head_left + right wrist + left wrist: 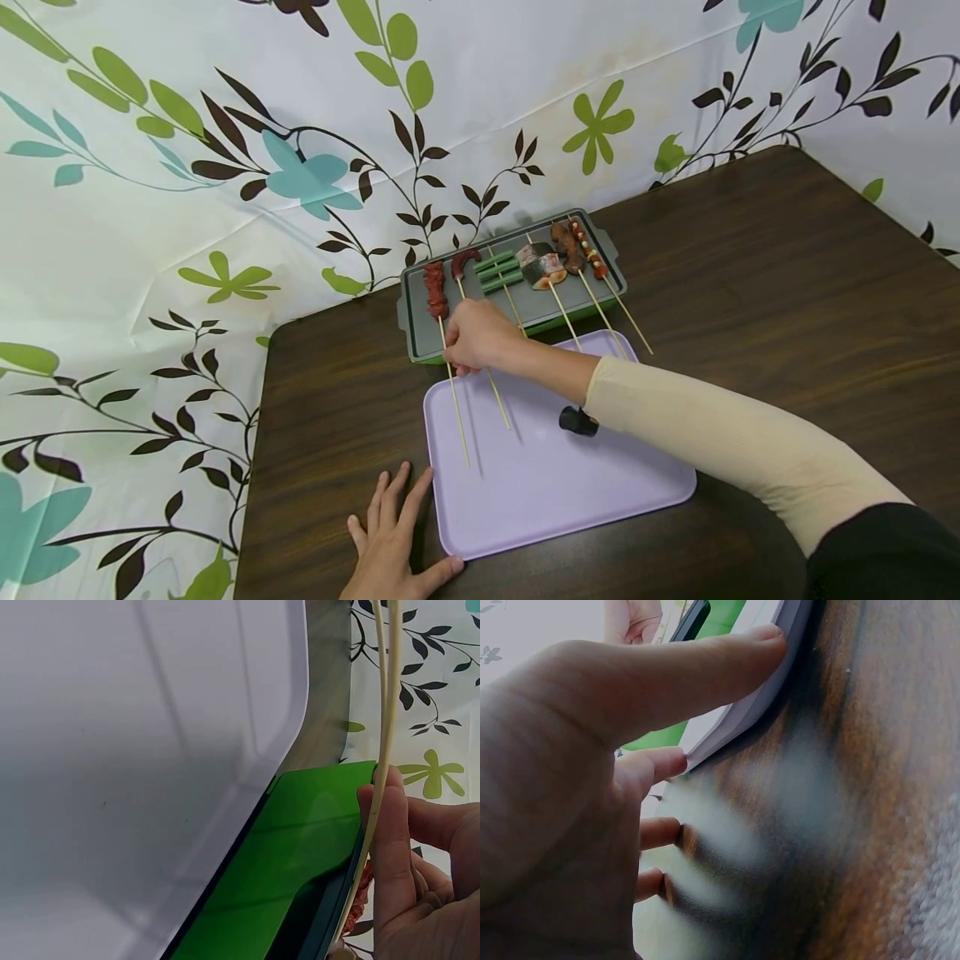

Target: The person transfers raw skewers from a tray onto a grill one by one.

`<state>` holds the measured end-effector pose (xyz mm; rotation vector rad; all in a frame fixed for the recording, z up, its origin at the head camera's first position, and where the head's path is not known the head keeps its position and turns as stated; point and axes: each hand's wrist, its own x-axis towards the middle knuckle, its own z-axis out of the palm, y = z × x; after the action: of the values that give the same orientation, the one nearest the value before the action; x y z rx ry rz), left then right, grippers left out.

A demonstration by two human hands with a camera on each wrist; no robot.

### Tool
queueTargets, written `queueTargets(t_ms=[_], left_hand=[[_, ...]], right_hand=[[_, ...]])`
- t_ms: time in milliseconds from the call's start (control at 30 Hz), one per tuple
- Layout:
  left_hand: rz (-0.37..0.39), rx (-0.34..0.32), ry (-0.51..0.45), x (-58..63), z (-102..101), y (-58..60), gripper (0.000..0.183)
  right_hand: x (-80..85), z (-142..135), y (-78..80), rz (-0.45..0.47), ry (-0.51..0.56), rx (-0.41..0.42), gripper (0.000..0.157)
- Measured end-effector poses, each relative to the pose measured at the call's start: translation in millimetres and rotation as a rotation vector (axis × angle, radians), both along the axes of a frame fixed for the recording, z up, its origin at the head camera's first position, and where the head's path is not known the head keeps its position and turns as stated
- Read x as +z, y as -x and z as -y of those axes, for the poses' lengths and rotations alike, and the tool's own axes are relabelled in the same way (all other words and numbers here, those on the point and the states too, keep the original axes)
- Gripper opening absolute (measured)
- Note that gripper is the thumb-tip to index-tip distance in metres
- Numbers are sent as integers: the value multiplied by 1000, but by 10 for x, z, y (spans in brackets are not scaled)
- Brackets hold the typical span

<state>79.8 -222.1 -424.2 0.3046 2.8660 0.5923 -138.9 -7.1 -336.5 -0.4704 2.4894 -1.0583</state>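
My right hand (483, 335) pinches the stick of the leftmost skewer, which carries folded red meat (436, 290). In the right wrist view, the thumb and fingertips (381, 796) close on that thin wooden stick (384, 754). Right beside it lies a skewer with a curved dark red piece (461, 265), its stick passing under the hand. The meat rests on a grey grill pan (422, 335) with a green base (300, 840). Fingers spread, my left hand (393, 537) lies at the near left of a lilac tray (555, 500), thumb at its corner and index fingertip by its left edge.
Further right on the pan lie skewers of green stalks (498, 272), fish (542, 267), brown meat (567, 247) and small colourful pieces (588, 250). Their sticks jut out towards the tray. A patterned cloth (480, 108) hangs behind the dark wooden table (750, 275).
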Motion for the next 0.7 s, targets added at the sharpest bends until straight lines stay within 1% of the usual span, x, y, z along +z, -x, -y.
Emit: queueTargets(t_ms=[200, 300, 367, 433, 533, 633, 700], left_hand=[[2, 7, -3, 9, 2, 1, 102], [0, 7, -4, 9, 3, -2, 102], [-4, 6, -4, 8, 7, -5, 103], [-8, 5, -3, 6, 11, -9, 103], [-15, 2, -2, -3, 17, -11, 103], [-15, 2, -5, -10, 17, -12, 102], [-14, 3, -8, -15, 15, -12, 102]], right_hand=[[-4, -14, -41, 6, 37, 4, 15], [0, -26, -84, 3, 50, 10, 14], [11, -35, -128, 13, 74, 11, 10], [27, -43, -183, 20, 100, 20, 11], [47, -62, -295, 39, 152, 38, 19], [52, -92, -428, 26, 175, 74, 19], [56, -127, -523, 10, 168, 93, 19]])
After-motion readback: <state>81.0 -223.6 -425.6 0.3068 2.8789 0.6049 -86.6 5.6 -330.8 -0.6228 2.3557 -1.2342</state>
